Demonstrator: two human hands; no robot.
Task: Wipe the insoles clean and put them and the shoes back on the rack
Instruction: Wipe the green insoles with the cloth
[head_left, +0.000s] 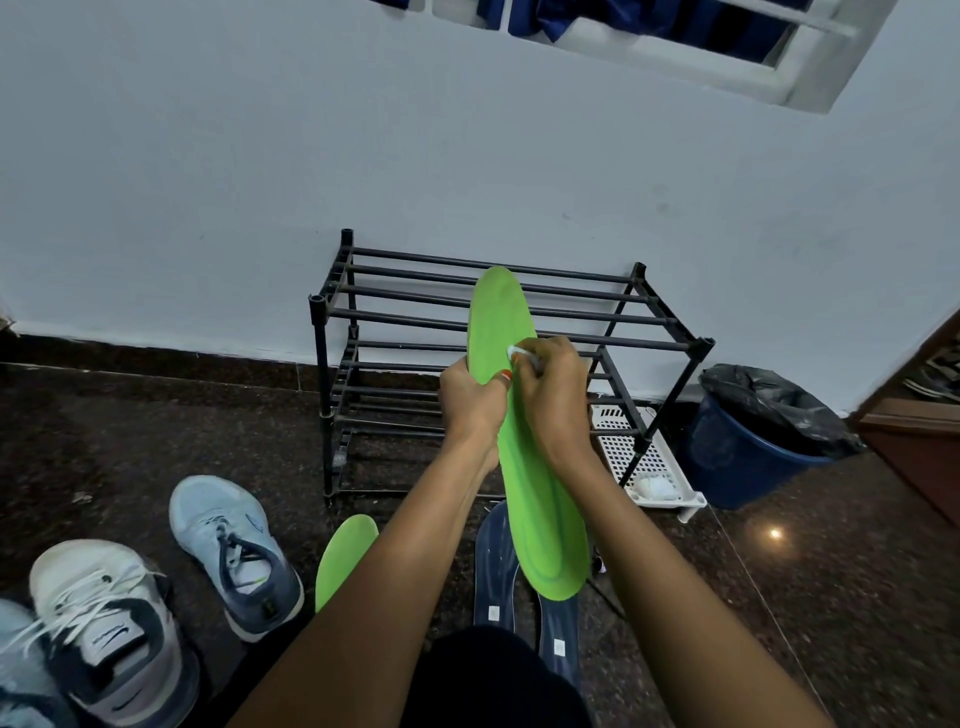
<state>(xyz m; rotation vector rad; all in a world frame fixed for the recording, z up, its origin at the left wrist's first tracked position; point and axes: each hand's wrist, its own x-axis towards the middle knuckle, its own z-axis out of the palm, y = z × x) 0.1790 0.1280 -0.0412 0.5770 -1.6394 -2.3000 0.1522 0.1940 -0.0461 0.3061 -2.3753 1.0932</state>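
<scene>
The person's left grip (470, 397), at the centre of the frame, is wrapped round the left edge of a long bright-green foam insole (540, 499), with the thumb laid across its face. The insole is held up off the floor. Its toe points to the upper middle of the frame, in front of the black metal-bar shoe rack (660, 343), and its heel hangs low between the two forearms.

The right grip (550, 387), just right of the left and touching it, is curled tight on a small white wipe (519, 354) and presses it against the insole's face near its right edge, about a third of the way down from the toe.

A second green insole (345, 553) lies on the dark speckled floor (156, 441), lower centre, partly hidden by the left forearm. Two dark-blue insoles (493, 561) lie under the held one. A light-blue sneaker (234, 551) and a white-and-navy sneaker (104, 613) stand at lower left. A white perforated plastic tray (644, 457) and a blue bucket with a black liner (748, 447) sit to the right of the rack.
</scene>
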